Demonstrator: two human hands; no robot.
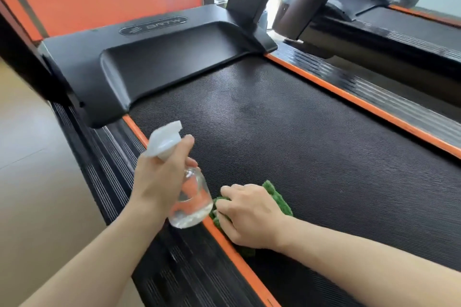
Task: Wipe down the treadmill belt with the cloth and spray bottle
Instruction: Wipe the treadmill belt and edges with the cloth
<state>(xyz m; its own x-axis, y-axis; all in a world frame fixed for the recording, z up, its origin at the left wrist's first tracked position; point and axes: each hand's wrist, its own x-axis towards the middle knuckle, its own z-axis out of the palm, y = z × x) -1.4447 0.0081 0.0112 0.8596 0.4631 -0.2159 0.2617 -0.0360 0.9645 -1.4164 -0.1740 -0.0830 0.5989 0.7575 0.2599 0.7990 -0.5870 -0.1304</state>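
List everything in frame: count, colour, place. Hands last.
treadmill belt: 1, black, centre
orange trim strips: 2, along both belt edges
motor cover: 1, black, head of belt
second treadmill: 1, black with orange trim, upper right
floor: tan, left
spray bottle: 1, clear with white head, over left belt edge
cloth: 1, green, on belt near left edge
left hand: grips spray bottle
right hand: presses cloth on belt
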